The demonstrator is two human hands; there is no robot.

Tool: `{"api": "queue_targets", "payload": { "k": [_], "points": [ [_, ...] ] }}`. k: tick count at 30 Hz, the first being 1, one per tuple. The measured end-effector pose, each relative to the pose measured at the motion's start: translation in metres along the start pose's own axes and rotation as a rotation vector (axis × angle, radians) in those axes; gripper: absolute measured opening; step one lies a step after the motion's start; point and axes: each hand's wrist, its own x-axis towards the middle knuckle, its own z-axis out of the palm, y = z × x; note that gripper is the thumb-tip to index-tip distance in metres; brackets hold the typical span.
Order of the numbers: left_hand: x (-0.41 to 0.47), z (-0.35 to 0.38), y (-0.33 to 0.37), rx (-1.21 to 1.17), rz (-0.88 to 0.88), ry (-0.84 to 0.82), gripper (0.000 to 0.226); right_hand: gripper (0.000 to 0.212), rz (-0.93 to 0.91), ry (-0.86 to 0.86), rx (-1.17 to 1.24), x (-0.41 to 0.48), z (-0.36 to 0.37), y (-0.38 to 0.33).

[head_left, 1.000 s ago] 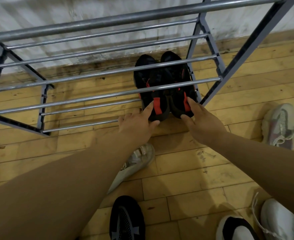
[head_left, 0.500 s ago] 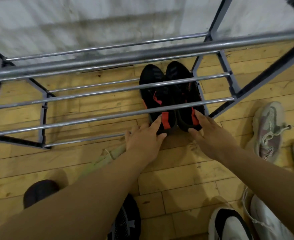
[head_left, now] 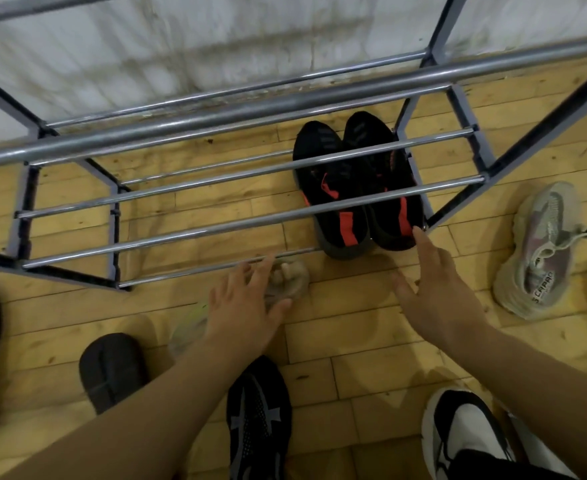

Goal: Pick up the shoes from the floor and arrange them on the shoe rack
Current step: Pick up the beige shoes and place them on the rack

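- The shoe rack (head_left: 215, 228) is the biggest thing; it holds one pair, the black and red shoes (head_left: 333, 181); they sit on its lowest bars at the right end, side by side, toes to the wall; they are the only shoes we see in it.
- The floor (head_left: 354, 341) has the rest of the shoes on it: a grey and pink shoe (head_left: 541, 251) to the right of the rack, a white and black shoe (head_left: 458, 431) and a black shoe with grey lines (head_left: 257, 417) close to us, and a dark shoe (head_left: 112, 368) on the left.
- A moment ago both our hands were on the heels of the black and red pair; now they have come back from it; we think that pair is done and the next shoe is due.
- Our right hand (head_left: 437, 285) holds nothing; its fingers are straight and a little apart; one fingertip is right at the heel of the right black shoe.
- Our left hand (head_left: 247, 306) has its fingers spread over a beige shoe (head_left: 292, 278) on the floor just in front of the rack; we cannot tell if it touches the shoe yet.
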Motion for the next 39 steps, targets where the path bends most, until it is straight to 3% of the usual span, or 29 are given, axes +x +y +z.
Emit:
{"api": "queue_targets", "payload": {
  "k": [3, 10, 15, 22, 30, 34, 39],
  "points": [
    [-0.011, 0.006, -0.029, 0.144, -0.078, -0.099, 0.090, 0.077, -0.037, 0.015, -0.034, -0.020, 0.015, -0.001],
    [-0.006, 0.005, -0.037, 0.240, -0.005, -0.143, 0.092, 0.077, -0.063, -0.359, -0.008, -0.038, 0.031, -0.008],
    [-0.021, 0.002, 0.010, 0.149, 0.275, -0.215, 0.085, 0.069, -0.025, -0.402, 0.227, -0.033, 0.014, -0.015],
    [-0.027, -0.012, 0.117, -0.046, 0.388, -0.257, 0.073, 0.049, 0.166, -0.122, 0.735, -0.045, -0.055, 0.016],
    [-0.043, -0.099, 0.262, 0.164, 0.755, -0.285, 0.069, 0.044, 0.181, 0.378, 1.117, -0.121, -0.136, 0.063],
    [-0.065, -0.143, 0.331, 0.383, 0.897, -0.367, 0.072, 0.051, 0.165, 0.423, 1.017, -0.167, -0.171, 0.091],
    [-0.109, -0.149, 0.398, 0.720, 0.973, -0.366, 0.074, 0.039, 0.159, 0.358, 0.839, -0.220, -0.192, 0.133]
  ]
}}
